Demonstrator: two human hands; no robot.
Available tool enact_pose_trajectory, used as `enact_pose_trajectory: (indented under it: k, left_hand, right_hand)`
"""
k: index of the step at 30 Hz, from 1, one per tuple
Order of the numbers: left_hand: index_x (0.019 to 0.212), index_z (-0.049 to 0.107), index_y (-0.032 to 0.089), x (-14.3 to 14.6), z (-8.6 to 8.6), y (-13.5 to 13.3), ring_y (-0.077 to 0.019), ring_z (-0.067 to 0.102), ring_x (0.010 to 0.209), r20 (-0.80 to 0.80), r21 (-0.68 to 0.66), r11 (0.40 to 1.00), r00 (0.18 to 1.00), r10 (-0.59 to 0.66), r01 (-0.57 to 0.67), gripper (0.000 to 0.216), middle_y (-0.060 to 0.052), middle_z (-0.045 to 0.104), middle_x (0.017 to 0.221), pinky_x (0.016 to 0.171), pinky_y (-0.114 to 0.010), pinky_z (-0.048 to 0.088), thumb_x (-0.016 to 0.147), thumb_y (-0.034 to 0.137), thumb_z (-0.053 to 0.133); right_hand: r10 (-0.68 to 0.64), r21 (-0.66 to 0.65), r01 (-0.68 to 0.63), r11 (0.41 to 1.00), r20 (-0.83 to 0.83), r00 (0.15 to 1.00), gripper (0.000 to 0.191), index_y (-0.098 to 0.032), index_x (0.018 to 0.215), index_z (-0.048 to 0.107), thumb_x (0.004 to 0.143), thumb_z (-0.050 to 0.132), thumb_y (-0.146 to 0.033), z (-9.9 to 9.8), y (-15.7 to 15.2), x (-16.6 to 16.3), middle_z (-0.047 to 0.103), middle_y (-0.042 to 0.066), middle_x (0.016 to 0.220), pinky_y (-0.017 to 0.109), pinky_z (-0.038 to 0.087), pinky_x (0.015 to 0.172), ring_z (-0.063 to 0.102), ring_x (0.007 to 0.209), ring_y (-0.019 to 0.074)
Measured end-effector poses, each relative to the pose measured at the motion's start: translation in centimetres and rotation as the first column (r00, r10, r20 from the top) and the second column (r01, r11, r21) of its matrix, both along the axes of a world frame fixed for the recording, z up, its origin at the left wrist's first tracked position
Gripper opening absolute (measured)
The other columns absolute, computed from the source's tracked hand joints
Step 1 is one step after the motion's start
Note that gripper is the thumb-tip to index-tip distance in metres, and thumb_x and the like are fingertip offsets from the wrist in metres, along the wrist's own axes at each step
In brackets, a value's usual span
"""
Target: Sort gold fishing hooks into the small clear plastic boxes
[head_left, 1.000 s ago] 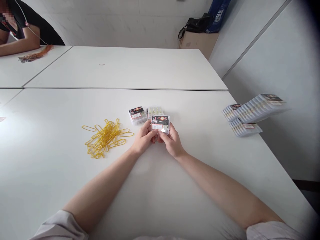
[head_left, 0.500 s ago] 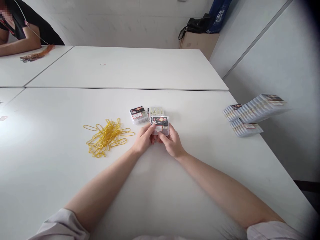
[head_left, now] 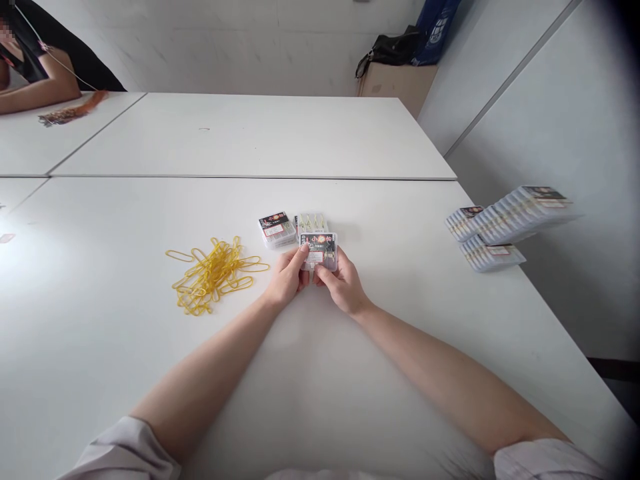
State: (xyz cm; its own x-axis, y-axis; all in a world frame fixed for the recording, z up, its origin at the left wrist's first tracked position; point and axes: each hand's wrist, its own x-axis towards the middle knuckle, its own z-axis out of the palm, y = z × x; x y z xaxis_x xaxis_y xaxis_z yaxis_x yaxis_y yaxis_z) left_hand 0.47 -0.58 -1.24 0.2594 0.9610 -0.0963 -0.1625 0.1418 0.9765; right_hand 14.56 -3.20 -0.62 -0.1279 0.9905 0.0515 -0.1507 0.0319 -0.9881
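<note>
Both my hands meet at the middle of the white table [head_left: 100,373]. My left hand [head_left: 286,280] and my right hand [head_left: 341,285] are closed on a small clear plastic box with a black and red label [head_left: 320,249], held just above the tabletop. Just behind it lie two more small boxes: one with the same label [head_left: 275,229] and one showing yellow contents [head_left: 311,222]. A loose heap of yellow rubber bands [head_left: 214,273] lies to the left of my left hand.
At the table's right edge stand stacks of the same small boxes [head_left: 505,223], one row leaning against the wall. Another person [head_left: 35,67] sits at the far left table beside an orange tassel-like item [head_left: 70,110]. A cardboard box with bags [head_left: 395,73] stands in the far corner.
The held box has dropped a little lower and closer to the table, and my fingers have shifted slightly on it. Nothing else has moved.
</note>
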Motion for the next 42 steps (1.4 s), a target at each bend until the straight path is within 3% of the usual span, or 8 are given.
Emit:
enact_pose_trajectory:
  k: [15, 42]
  left_hand:
    - [0.074, 0.051, 0.018, 0.04, 0.90, -0.25, -0.0062, 0.037, 0.041, 0.011, -0.017, 0.999, 0.999, -0.048, 0.049, 0.043, 0.007, 0.046, 0.047, 0.042, -0.020, 0.026, 0.083, 0.058, 0.066]
    - [0.062, 0.049, 0.018, 0.01, 0.33, -0.19, -0.0066, 0.039, 0.039, -0.048, -0.002, 1.000, 0.999, -0.004, 0.004, 0.043, 0.004, 0.047, 0.044, 0.041, -0.021, 0.029, 0.088, 0.053, 0.057]
  right_hand:
    - [0.013, 0.002, -0.013, 1.000, -0.019, 1.000, 0.023, -0.023, 0.107, 0.054, 0.087, 0.061, -0.029, -0.48, 0.20, 0.02, 0.060, -0.004, 0.073, 0.029, 0.050, 0.063, 0.059, 0.066, 0.0148]
    - [0.026, 0.023, -0.026, 0.999, -0.007, 1.000, 0.024, -0.023, 0.109, 0.054, 0.087, 0.060, -0.028, -0.23, 0.08, 0.00, 0.063, -0.003, 0.074, 0.030, 0.050, 0.064, 0.062, 0.070, 0.0161]
